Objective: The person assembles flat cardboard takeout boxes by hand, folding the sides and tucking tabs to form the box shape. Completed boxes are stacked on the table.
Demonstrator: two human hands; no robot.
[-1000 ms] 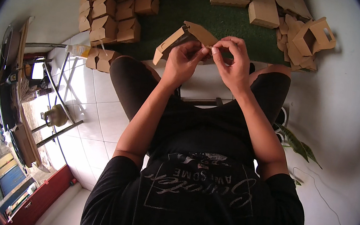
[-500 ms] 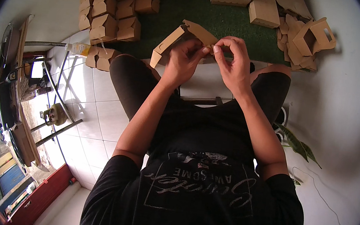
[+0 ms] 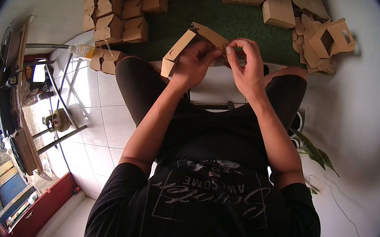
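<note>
Between the knees [image 3: 131,68], both hands [image 3: 191,67] [image 3: 248,68] — forearms [image 3: 154,121] converging — grip a partly folded cardboard box [image 3: 179,48].

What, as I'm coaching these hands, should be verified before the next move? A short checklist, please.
1. Left hand holding the brown carton: ok.
2. Right hand up at the carton's right-hand end: ok.
3. Firm pinch by the right hand: cannot tell; the contact is partly hidden.
4. Carton closed up: not ok; its panels stand open.
5. Boxes at the left apart from both hands: ok.
</note>
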